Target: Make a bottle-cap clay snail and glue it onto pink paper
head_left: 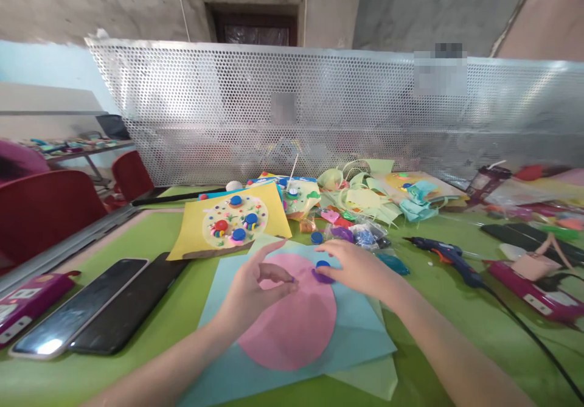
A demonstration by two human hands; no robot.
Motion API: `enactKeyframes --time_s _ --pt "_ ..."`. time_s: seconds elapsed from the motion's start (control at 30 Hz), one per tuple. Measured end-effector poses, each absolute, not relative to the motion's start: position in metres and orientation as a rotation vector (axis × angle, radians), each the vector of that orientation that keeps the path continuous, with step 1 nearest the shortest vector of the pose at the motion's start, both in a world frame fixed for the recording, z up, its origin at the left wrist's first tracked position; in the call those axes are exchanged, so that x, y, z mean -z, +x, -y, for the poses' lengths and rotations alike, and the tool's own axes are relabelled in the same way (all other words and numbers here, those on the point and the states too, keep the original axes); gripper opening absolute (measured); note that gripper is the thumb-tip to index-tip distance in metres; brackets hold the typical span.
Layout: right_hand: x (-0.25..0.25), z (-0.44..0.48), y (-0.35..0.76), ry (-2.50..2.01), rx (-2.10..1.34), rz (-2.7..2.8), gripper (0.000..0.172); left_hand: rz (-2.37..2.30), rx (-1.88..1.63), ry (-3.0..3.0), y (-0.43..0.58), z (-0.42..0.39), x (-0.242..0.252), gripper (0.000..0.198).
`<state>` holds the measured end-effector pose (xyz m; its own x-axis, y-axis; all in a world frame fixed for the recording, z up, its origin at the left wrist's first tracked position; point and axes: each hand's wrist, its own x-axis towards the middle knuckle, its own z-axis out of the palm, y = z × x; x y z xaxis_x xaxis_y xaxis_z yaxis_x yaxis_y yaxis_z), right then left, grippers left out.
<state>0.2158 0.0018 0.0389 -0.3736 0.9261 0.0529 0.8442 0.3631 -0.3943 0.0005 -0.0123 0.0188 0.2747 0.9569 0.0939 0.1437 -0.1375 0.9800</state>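
A pink paper circle (pixel 292 328) lies on a light blue sheet of paper (pixel 219 346) in front of me. Over the circle's upper left part, my left hand (pixel 260 282) pinches thumb and forefinger around a tiny purple bit (pixel 292 280), too small to make out well. My right hand (pixel 353 267) reaches in from the right, its fingers on a blue bottle cap (pixel 323 264). Soft-looking purple clay (pixel 322 277) shows under that cap at the circle's upper right edge. Another blue cap (pixel 316 238) rests just beyond the blue sheet.
A yellow sheet with decorated caps (pixel 187 230) lies beyond my left hand. Two phones (pixel 86 309) sit at left. A glue gun (pixel 449 258) trails its cord at right. Clay packets (pixel 362 235) and paper scraps (pixel 365 200) lie ahead, before a perforated metal screen (pixel 342 103).
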Motion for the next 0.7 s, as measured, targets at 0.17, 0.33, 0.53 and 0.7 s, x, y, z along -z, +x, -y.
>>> enactKeyframes --time_s 0.17,0.33,0.53,0.7 --pt "-0.024 -0.015 0.222 -1.686 -0.461 2.341 0.034 -1.063 -0.995 1.383 0.0 0.001 -0.013 0.078" --pt "-0.015 -0.019 0.22 -1.679 -0.466 2.356 0.019 -1.077 -0.982 1.302 0.0 -0.004 -0.011 0.083" --pt "-0.024 -0.017 0.22 -1.648 -0.411 2.3 0.018 -1.087 -0.993 1.271 0.0 -0.005 -0.013 0.082" --pt "-0.035 -0.005 0.22 -1.523 -0.314 2.197 0.027 -1.05 -1.08 1.204 -0.001 -0.002 -0.015 0.082"
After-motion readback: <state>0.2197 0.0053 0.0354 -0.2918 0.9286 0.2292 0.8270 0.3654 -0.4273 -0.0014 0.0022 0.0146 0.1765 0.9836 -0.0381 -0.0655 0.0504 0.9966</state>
